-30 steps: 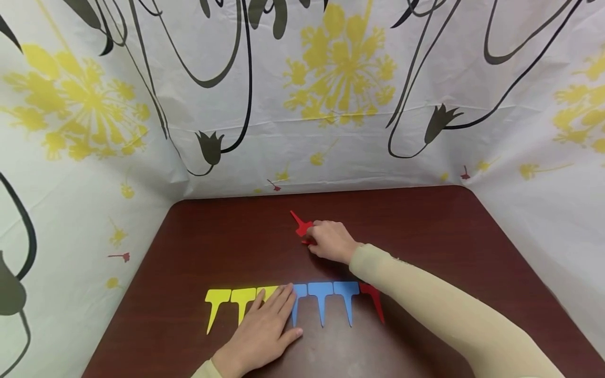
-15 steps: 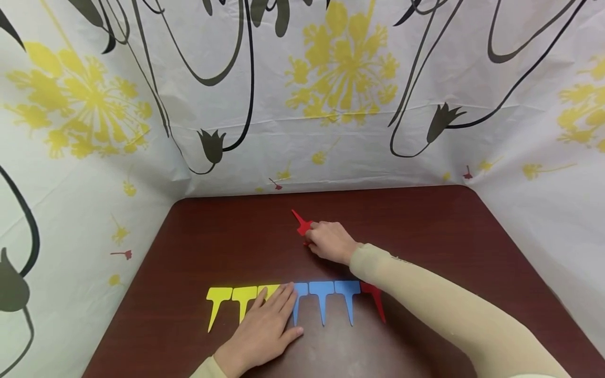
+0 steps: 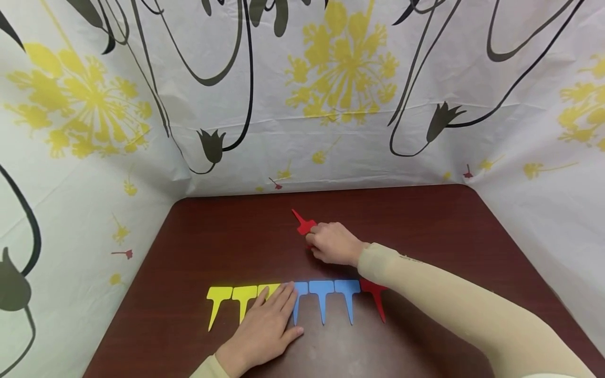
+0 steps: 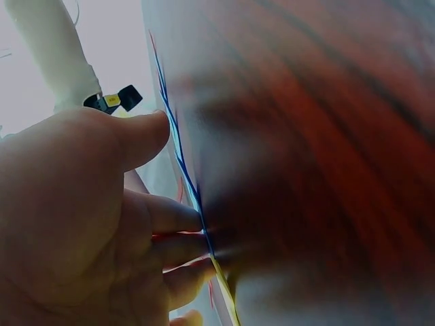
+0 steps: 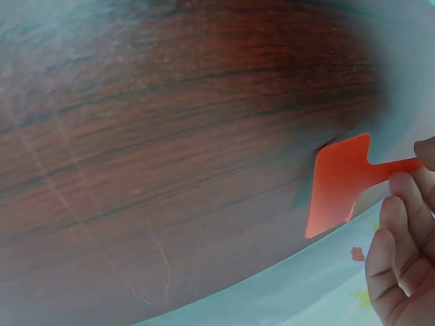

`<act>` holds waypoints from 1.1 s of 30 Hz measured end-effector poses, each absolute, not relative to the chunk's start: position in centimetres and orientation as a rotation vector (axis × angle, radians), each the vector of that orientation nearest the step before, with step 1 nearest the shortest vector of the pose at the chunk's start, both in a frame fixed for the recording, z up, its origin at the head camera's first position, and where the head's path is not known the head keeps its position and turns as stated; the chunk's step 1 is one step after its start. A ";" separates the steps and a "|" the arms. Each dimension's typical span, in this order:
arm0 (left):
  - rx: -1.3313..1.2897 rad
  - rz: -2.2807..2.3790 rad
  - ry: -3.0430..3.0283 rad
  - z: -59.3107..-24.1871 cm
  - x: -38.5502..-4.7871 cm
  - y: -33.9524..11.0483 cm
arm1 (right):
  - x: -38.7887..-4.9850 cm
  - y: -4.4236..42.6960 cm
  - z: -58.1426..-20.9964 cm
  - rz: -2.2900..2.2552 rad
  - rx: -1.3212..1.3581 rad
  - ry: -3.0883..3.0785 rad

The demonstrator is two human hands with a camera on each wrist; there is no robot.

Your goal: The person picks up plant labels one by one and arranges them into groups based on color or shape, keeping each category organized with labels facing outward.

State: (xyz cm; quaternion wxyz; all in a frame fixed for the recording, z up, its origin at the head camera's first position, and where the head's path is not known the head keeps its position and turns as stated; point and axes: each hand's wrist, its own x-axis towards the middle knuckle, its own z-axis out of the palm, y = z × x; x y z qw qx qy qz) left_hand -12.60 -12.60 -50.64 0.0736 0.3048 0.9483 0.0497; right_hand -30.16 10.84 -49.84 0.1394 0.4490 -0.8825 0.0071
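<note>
My left hand [image 3: 264,325] lies flat with fingers spread over a row of T-shaped plant labels, across the join of the yellow labels [image 3: 244,293] and the blue labels [image 3: 321,289]. A red label [image 3: 374,293] ends the row on the right, partly under the right sleeve. Farther back, my right hand [image 3: 334,243] pinches a red plant label [image 5: 340,180] by its narrow stem, clearest in the right wrist view; the hand mostly hides it in the head view. Another red label [image 3: 306,226] shows at its fingertips, stem pointing back and left.
The dark brown wooden table [image 3: 227,236] has rounded far corners. White cloth [image 3: 283,152] printed with flowers hangs behind it and along both sides. A black device with a yellow mark [image 4: 112,100] sits at the other wrist in the left wrist view.
My right hand has shifted slightly right and toward me, uncovering more of the red label's head at its fingertips. My left hand stays in place on the row.
</note>
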 end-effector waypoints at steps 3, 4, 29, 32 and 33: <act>0.909 0.152 2.841 -50.6 -12.6 -12.6 | -30.0 10.9 -49.8 -0.004 1.345 -2.505; 0.906 0.152 2.838 -50.6 -12.7 -12.6 | -29.8 10.9 -49.7 -0.004 1.359 -2.489; 0.955 0.084 2.811 -49.9 -13.2 -12.4 | -27.9 13.3 -48.0 -0.072 1.483 -2.265; 0.954 0.083 2.806 -49.8 -13.3 -12.4 | -27.7 13.8 -47.9 -0.025 1.486 -2.243; 0.957 0.086 2.806 -49.8 -13.4 -12.5 | -27.6 14.0 -47.9 -0.009 1.486 -2.236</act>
